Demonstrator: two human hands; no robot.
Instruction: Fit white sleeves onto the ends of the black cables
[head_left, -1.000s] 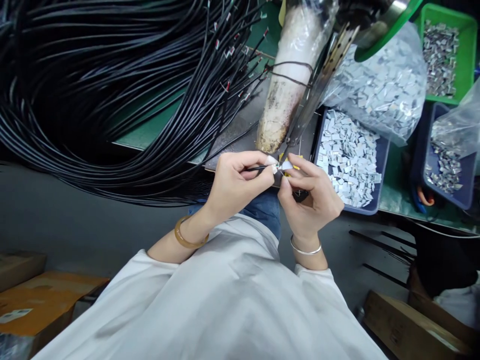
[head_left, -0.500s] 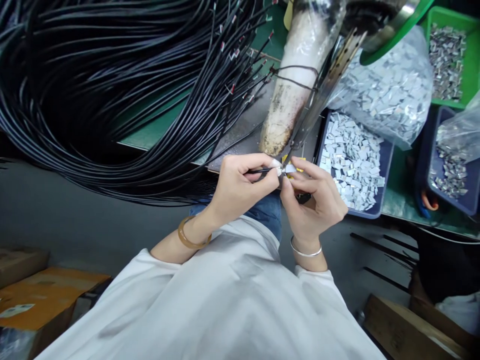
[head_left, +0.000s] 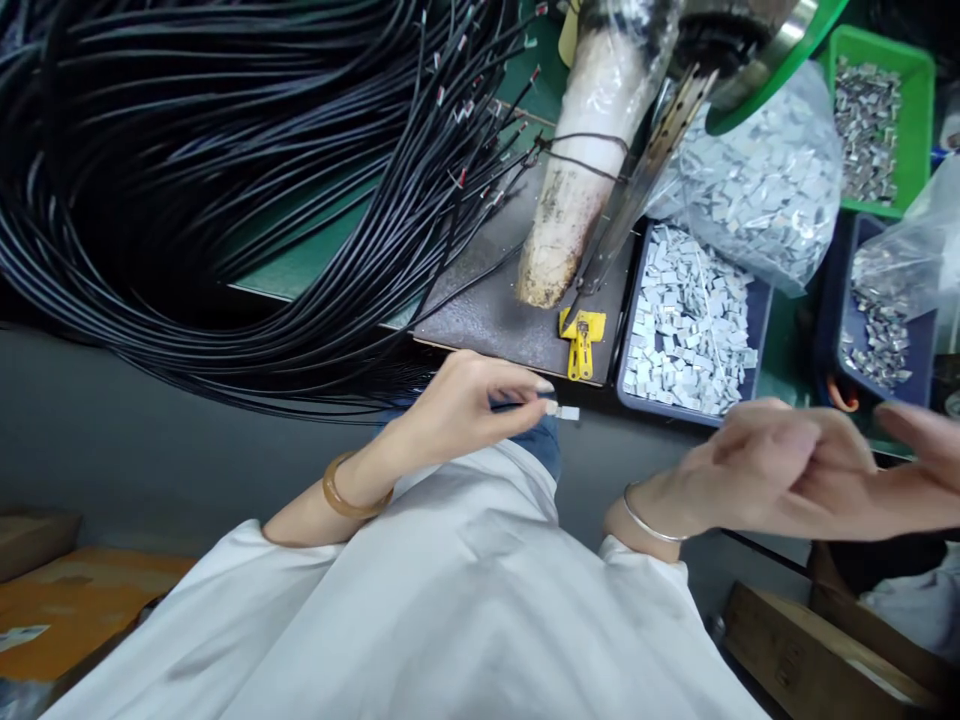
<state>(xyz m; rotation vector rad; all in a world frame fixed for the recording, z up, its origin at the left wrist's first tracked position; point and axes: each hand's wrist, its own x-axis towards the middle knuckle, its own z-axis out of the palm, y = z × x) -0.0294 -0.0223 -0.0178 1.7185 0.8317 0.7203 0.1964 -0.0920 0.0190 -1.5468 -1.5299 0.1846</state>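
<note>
Right at the fingertips of the left hand (head_left: 472,405), thumb and forefinger pinch together on a small white tag (head_left: 568,413), which pokes out to the right, just off the bench's front edge. Something dark, perhaps cable, shows between the fingers, but it is hard to make out. The right hand (head_left: 802,470) is blurred and well apart, off to the right near the bench's edge; some fingers are curled and one reaches toward the picture's side, and whether it holds anything I cannot tell.

Beyond the left hand, a yellow piece (head_left: 581,345) lies on a grey plate (head_left: 491,315), under the tip of a metal rail (head_left: 679,110). Beside the rail slants a plastic-wrapped white arm (head_left: 574,180) bound with dark wire. To the right sits a blue tray (head_left: 761,315) of white tags, with a clear bag (head_left: 772,180) of similar pieces behind it. Farther right, a second blue tray (head_left: 836,310) and a green tray (head_left: 919,130) hold small metal bits. On the left, black cables (head_left: 285,200) curve across the green bench (head_left: 292,255), their ends toward the plate.
</note>
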